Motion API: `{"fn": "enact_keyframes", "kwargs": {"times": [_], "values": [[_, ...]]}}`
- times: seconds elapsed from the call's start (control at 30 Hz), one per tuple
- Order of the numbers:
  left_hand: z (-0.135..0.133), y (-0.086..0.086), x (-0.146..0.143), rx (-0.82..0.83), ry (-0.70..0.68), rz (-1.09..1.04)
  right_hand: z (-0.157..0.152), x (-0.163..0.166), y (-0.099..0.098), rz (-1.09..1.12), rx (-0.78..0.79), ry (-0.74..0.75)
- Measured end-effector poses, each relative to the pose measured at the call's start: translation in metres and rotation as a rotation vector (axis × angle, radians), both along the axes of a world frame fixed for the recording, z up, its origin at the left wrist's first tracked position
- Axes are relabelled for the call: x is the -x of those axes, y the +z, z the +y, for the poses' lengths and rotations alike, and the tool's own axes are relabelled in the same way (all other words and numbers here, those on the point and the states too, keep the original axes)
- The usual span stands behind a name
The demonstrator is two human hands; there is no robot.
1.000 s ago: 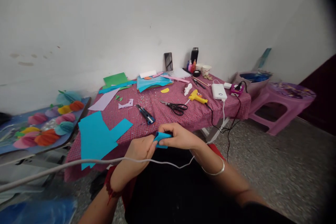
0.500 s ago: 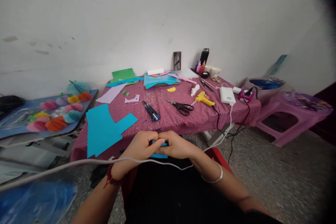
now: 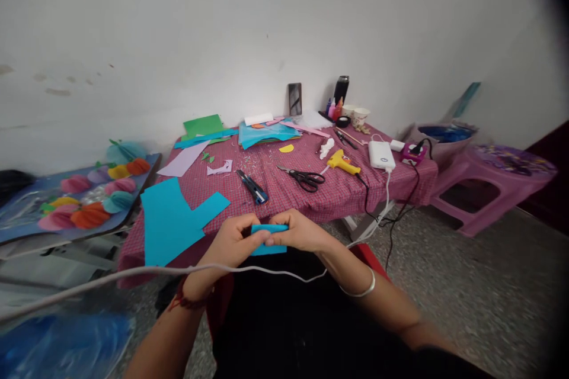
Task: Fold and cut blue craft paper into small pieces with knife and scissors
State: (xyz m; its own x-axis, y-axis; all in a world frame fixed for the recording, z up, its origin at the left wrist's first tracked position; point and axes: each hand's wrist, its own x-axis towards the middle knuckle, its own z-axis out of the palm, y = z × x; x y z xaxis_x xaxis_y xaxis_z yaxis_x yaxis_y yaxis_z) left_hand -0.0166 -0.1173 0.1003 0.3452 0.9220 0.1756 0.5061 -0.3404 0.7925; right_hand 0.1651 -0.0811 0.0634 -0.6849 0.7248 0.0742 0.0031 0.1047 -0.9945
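Note:
A small folded piece of blue paper (image 3: 269,239) is pinched between both of my hands just in front of the table's near edge. My left hand (image 3: 231,244) grips its left side with thumb and fingers closed. My right hand (image 3: 300,232) holds the right side, fingers pressed together. A white cable (image 3: 133,275) runs across my left wrist and lap. A large cut sheet of blue paper (image 3: 171,219) lies on the red checked tablecloth (image 3: 293,189) to the left of my hands.
On the table lie black scissors (image 3: 304,177), a blue utility knife (image 3: 252,186), a yellow glue gun (image 3: 341,162), a white power bank (image 3: 381,154), coloured paper sheets and paint bottles. Paper honeycomb decorations (image 3: 89,204) sit on a board at left. A pink stool (image 3: 491,180) stands at right.
My hands have spread slightly, so more of the folded blue paper shows between them. The view has shifted a little, with the table nearer the middle.

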Motion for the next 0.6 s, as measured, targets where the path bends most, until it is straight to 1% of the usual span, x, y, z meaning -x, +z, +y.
{"fn": "enact_keyframes", "kwargs": {"times": [0.07, 0.13, 0.3, 0.4, 0.43, 0.5, 0.6], "values": [[0.0, 0.0, 0.003, 0.117, -0.097, -0.005, 0.002, -0.002, 0.002, 0.005, -0.01, -0.033], [0.001, -0.002, 0.006, 0.186, -0.161, -0.004, 0.003, -0.004, 0.004, 0.005, -0.023, -0.035], [0.002, -0.006, 0.01, 0.23, -0.235, -0.031, 0.001, -0.008, 0.012, 0.075, -0.081, 0.049], [0.003, -0.005, 0.009, 0.25, -0.276, -0.031, -0.003, -0.008, 0.016, 0.089, -0.135, 0.011], [0.003, -0.005, 0.008, 0.257, -0.268, -0.041, -0.004, -0.008, 0.017, 0.08, -0.154, -0.015], [0.003, -0.006, 0.004, 0.283, -0.211, -0.084, -0.004, -0.008, 0.018, 0.062, -0.185, -0.07], [0.004, -0.012, 0.001, 0.309, -0.065, -0.188, -0.003, -0.01, 0.018, 0.061, -0.209, -0.126]]}}
